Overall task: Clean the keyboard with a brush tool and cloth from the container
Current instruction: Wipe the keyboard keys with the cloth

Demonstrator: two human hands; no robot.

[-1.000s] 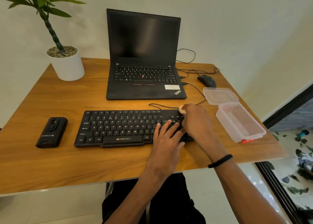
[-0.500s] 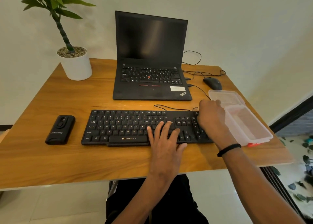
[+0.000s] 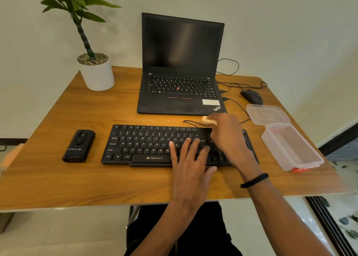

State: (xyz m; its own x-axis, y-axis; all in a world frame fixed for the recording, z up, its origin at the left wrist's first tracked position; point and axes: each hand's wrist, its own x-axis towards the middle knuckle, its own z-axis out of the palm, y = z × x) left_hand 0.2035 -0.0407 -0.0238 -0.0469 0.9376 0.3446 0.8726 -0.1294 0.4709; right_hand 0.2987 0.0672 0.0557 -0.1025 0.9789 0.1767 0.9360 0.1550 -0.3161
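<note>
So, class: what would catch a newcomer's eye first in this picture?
Two hands meet over the black keyboard at the desk's front: the left hand lies flat on the keys, the right hand grips a pale tool. Behind stands an open laptop, screen dark; at right, an open container.

Black kbd (image 3: pixel 147 145), flat on desk, front-centre. Cream cloth (image 3: pixel 208 120) just past kbd's rear edge, mostly hidden. Clear container (image 3: pixel 302 159) open, right of kbd, lid (image 3: pixel 267 114) behind it.
</note>
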